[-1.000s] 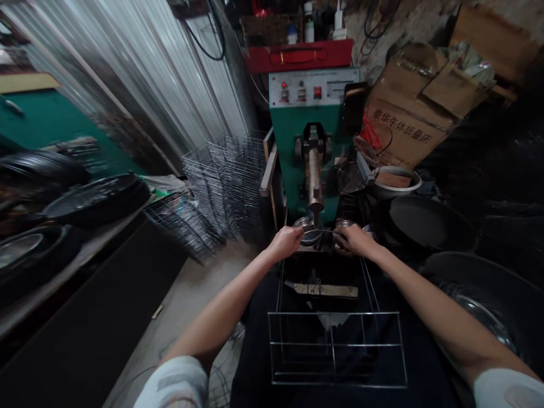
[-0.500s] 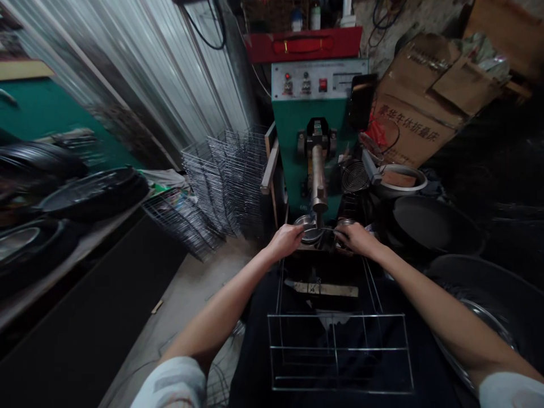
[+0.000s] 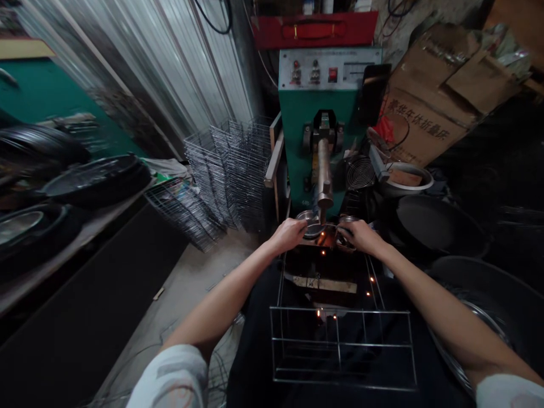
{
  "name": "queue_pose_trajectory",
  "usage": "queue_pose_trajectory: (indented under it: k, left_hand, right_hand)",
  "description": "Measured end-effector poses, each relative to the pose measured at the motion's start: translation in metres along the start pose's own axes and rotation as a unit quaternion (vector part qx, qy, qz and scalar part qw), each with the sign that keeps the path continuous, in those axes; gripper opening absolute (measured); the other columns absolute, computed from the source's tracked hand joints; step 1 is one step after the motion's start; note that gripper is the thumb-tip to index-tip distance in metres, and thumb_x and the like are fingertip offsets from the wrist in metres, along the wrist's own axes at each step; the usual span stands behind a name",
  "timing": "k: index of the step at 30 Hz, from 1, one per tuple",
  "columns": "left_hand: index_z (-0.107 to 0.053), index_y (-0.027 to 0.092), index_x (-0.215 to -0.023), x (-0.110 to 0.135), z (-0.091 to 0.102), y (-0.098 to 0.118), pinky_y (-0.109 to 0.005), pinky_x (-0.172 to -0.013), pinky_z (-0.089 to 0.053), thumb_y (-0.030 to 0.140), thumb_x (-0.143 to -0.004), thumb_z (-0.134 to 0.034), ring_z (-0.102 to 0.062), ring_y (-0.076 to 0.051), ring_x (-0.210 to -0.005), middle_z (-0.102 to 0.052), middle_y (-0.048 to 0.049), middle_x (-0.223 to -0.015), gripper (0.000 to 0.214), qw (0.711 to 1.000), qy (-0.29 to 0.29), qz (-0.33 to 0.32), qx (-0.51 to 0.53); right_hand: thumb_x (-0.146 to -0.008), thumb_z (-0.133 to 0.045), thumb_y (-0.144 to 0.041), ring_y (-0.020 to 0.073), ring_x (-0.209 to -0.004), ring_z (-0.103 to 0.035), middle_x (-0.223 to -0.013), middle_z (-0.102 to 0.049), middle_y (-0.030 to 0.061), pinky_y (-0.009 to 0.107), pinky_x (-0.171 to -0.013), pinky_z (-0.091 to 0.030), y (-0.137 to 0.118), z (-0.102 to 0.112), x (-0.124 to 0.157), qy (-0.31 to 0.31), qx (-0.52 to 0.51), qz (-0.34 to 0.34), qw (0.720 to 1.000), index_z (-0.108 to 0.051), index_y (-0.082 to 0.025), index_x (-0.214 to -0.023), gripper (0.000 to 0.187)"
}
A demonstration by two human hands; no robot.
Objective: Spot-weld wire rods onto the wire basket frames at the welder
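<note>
A wire rack (image 3: 340,344) of thin metal rods stretches away from my lap to the green spot welder (image 3: 293,133). My left hand (image 3: 289,234) is closed on its far end, left of the welder's electrode (image 3: 323,192). On the other side, my right hand (image 3: 361,235) pinches the same far end with curled fingers. The thin wire between the hands lies right under the electrode tip, and the fingers hide where it meets the rack. Orange sparks (image 3: 323,253) fly from the tip and scatter down over the rack.
Stacked wire racks (image 3: 229,175) stand left of the welder. Dark round pans (image 3: 440,226) lie to the right, near a white bowl (image 3: 408,179) holding a reddish block. A cardboard box (image 3: 437,107) leans behind them. Black pans (image 3: 96,181) fill a bench at left.
Sparks have appeared under the electrode and over the rack. Both hands keep their grip at nearly the same spot. The view has tipped slightly downward and left.
</note>
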State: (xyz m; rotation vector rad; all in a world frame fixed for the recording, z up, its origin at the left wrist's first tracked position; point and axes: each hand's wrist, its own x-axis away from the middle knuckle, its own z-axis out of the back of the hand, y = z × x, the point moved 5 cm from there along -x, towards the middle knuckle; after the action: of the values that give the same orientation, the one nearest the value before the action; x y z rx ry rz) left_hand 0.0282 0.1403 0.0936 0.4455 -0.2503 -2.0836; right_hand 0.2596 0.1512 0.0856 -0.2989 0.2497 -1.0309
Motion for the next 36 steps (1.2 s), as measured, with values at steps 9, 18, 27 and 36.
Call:
queue_pose_trajectory:
  k: [9,18,27,36]
  left_hand:
    - [-0.072,0.016,-0.089,0.0,-0.003,-0.004,-0.026,-0.066,-0.042,0.017,-0.097,-0.055,-0.069,-0.021,-0.075,-0.072,-0.0078,-0.077,0.019,1.0,-0.01,0.013,0.02]
    - [-0.073,0.014,-0.089,0.004,-0.001,-0.001,-0.027,-0.074,-0.048,0.02,-0.094,-0.059,-0.071,-0.021,-0.079,-0.073,-0.008,-0.077,0.016,0.992,0.013,0.048,0.119]
    - [-0.039,0.026,-0.157,0.206,-0.049,-0.001,-0.044,-0.095,-0.06,0.061,-0.089,-0.068,-0.068,-0.034,-0.124,-0.058,-0.0202,-0.147,0.081,0.838,-0.001,0.229,0.496]
    - [-0.034,0.047,-0.157,0.235,-0.139,0.05,-0.065,-0.103,-0.055,0.076,-0.053,-0.086,-0.043,-0.049,-0.147,-0.055,-0.012,-0.153,0.12,0.62,-0.056,0.275,0.732]
  right_hand:
    - [-0.101,-0.053,-0.025,0.0264,-0.104,-0.073,-0.111,-0.079,0.0119,0.031,-0.09,-0.051,-0.003,0.003,0.002,0.021,-0.05,0.029,0.998,-0.078,-0.018,-0.114,0.029]
    - [-0.098,-0.058,-0.041,0.0278,-0.093,-0.074,-0.095,-0.08,0.0083,0.034,-0.083,-0.054,0.005,-0.002,0.009,0.038,-0.113,-0.032,0.992,-0.082,-0.018,-0.097,0.033]
    - [-0.094,-0.057,-0.069,0.0152,-0.055,-0.054,-0.063,-0.06,0.0004,0.025,-0.052,-0.041,0.013,0.03,0.154,0.151,-0.314,-0.147,0.926,-0.074,-0.018,-0.086,0.054]
    - [-0.098,-0.052,-0.069,0.0217,-0.081,-0.069,-0.083,-0.072,0.005,0.03,-0.076,-0.055,0.039,0.035,0.243,0.241,-0.327,-0.189,0.894,-0.08,-0.02,-0.1,0.057]
